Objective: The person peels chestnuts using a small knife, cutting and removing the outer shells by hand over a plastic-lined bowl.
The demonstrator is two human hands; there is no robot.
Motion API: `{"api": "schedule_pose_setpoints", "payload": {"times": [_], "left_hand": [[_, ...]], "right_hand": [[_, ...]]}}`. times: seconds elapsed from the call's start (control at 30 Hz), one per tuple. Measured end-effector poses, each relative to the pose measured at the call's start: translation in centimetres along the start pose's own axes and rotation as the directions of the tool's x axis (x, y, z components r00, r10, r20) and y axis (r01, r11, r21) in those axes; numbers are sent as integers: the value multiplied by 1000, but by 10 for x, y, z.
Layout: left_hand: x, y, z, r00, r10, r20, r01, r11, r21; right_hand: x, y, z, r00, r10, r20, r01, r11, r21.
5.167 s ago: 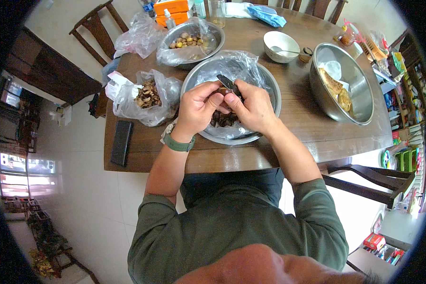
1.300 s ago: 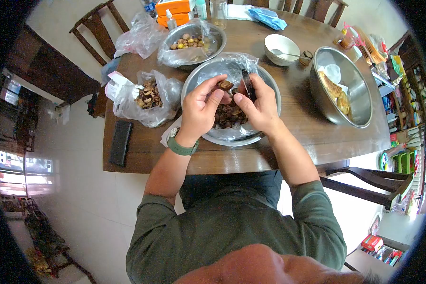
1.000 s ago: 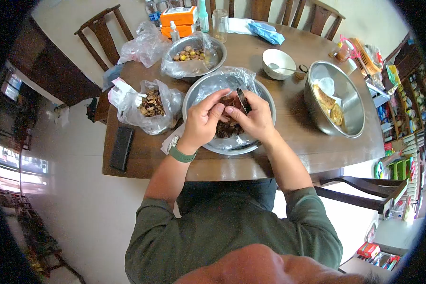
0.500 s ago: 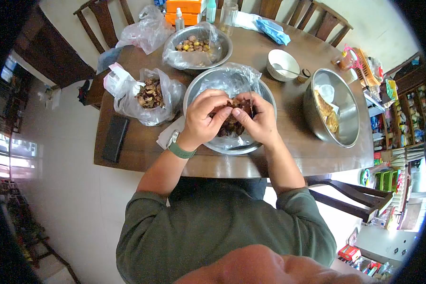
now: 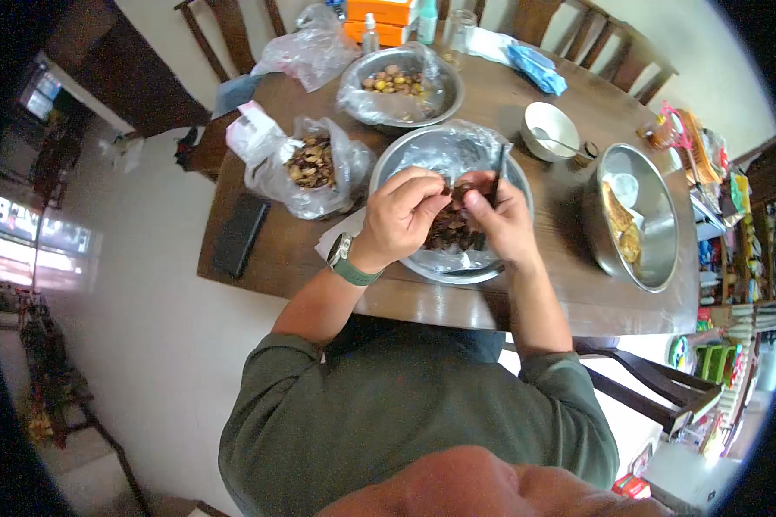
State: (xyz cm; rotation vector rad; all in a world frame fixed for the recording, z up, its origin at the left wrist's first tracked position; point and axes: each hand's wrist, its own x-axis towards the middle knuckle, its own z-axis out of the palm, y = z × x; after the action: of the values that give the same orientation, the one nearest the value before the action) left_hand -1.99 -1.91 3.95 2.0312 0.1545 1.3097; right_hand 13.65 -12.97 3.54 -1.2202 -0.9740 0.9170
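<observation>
My left hand [image 5: 405, 211], with a watch on its wrist, is closed in a pinch at a small brown bit, perhaps shell. My right hand [image 5: 504, 220] is wrapped round a dark brown nut [image 5: 464, 191], likely a chestnut, and a slim dark stick-like tool [image 5: 499, 164] juts up from it. Both hands are above a steel basin [image 5: 390, 164] lined with clear plastic. In that basin lie dark brown nuts or shells [image 5: 448, 233], partly hidden by the hands. Just beyond, another lined steel bowl [image 5: 455, 90] holds yellow and brown peeled nuts [image 5: 394, 82].
A plastic bag [image 5: 353, 164] of brown shells stands to the left, near a dark flat case [image 5: 241, 234]. On the right are a white bowl [image 5: 539, 116] with a spoon, a small jar [image 5: 586, 153] and a large tilted steel bowl [image 5: 660, 215] with yellowish food.
My hands have moved slightly apart, and the slim dark tool now shows more clearly by the right hand. The whole view has shifted, with the table appearing further right.
</observation>
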Motion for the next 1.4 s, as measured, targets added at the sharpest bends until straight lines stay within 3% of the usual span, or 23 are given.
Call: {"api": "schedule_pose_setpoints", "payload": {"times": [0.13, 0.17, 0.2, 0.27, 0.3, 0.4, 0.5, 0.6, 0.63, 0.67, 0.77, 0.8, 0.87, 1.03, 1.17, 1.27, 1.3, 1.4], "left_hand": [[12, 11, -36, 988, -147, -52, 156, 945, 287], [11, 12, -49, 974, -225, -33, 222, 906, 361], [9, 4, -63, 983, -177, -56, 182, 859, 478], [-1, -11, -87, 960, -273, -68, 247, 699, 671], [-3, -16, -97, 961, -261, -90, 246, 661, 709], [-3, -17, -114, 851, -515, -104, 369, 443, 817], [-2, -29, -123, 813, -580, -46, 327, 391, 860], [-5, -31, -115, 955, -296, -20, 146, 410, 900], [2, -15, -106, 968, -252, 1, 122, 471, 874], [9, -2, -93, 973, -230, 28, 124, 620, 775], [19, 18, -48, 974, -203, 106, 162, 938, 306], [18, 12, -35, 962, -224, 155, 212, 973, 89], [12, -1, -14, 883, -392, 256, 456, 845, -279], [9, -18, 8, 879, -339, 335, 461, 782, -420], [11, -27, 12, 827, -406, 390, 540, 765, -350], [16, -29, 16, 850, -355, 388, 509, 744, -433], [16, -29, 18, 841, -360, 404, 533, 681, -502], [12, -36, 21, 869, -316, 381, 478, 737, -479]], "right_hand": [[-2, -2, -5, 997, -34, -62, 33, 999, -15], [-2, 1, -7, 996, -54, -72, 50, 997, -50], [-1, 1, -7, 995, -70, -74, 64, 995, -80], [-1, 0, -8, 991, -100, -92, 86, 986, -146], [0, -2, -7, 989, -131, -63, 122, 983, -137], [0, -6, -4, 980, -182, -80, 156, 954, -257], [-1, -13, -1, 982, -172, -72, 148, 953, -263], [-1, -19, 0, 981, -184, -55, 159, 939, -305], [-1, -21, 1, 982, -185, -46, 163, 941, -297], [0, -24, 2, 982, -186, -35, 168, 942, -289], [5, -24, 4, 979, -204, -16, 190, 935, -298], [6, -23, 5, 978, -208, -10, 196, 934, -300], [9, -20, 6, 980, -201, -9, 191, 944, -269], [12, 2, -3, 970, -237, -59, 208, 929, -306], [11, 3, -5, 962, -246, -120, 173, 887, -429], [8, -2, -5, 957, -258, -132, 167, 863, -477], [6, -5, -4, 953, -274, -132, 176, 850, -497], [3, -3, -2, 946, -307, -104, 194, 794, -576]]}}
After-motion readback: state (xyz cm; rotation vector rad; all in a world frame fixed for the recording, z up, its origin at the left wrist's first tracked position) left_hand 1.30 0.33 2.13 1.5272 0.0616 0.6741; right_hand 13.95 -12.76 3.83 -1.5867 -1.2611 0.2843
